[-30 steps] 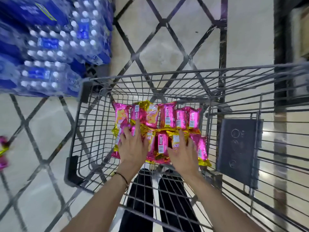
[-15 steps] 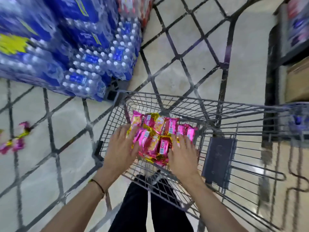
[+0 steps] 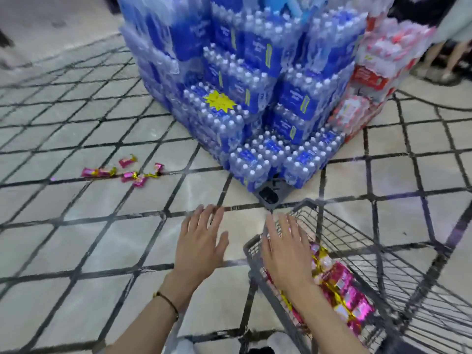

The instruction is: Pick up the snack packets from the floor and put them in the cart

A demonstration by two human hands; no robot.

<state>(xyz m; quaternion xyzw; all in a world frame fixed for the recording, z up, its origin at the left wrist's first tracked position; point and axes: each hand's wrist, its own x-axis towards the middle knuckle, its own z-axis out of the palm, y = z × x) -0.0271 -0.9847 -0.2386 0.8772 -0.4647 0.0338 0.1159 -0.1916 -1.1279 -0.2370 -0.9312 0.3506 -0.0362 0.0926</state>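
Observation:
Several pink and gold snack packets (image 3: 127, 171) lie scattered on the tiled floor at the left. A grey wire cart (image 3: 357, 241) stands at the lower right, with more pink and gold packets (image 3: 339, 284) lying inside it. My left hand (image 3: 199, 241) hovers over the bare floor left of the cart, fingers spread and empty. Above the cart's left rim is my right hand (image 3: 286, 254), also spread flat and holding nothing. The frame is blurred by motion.
A tall stack of blue shrink-wrapped water bottle packs (image 3: 245, 98) stands straight ahead on a pallet, with red packs (image 3: 375, 72) at its right. A person's legs (image 3: 444, 57) show at the far right. Open tiled floor (image 3: 76, 251) lies between me and the scattered packets.
Both hands have lifted off the packets in the cart and come out empty. The view has swung left and up, bringing the floor packets and the water stack into sight.

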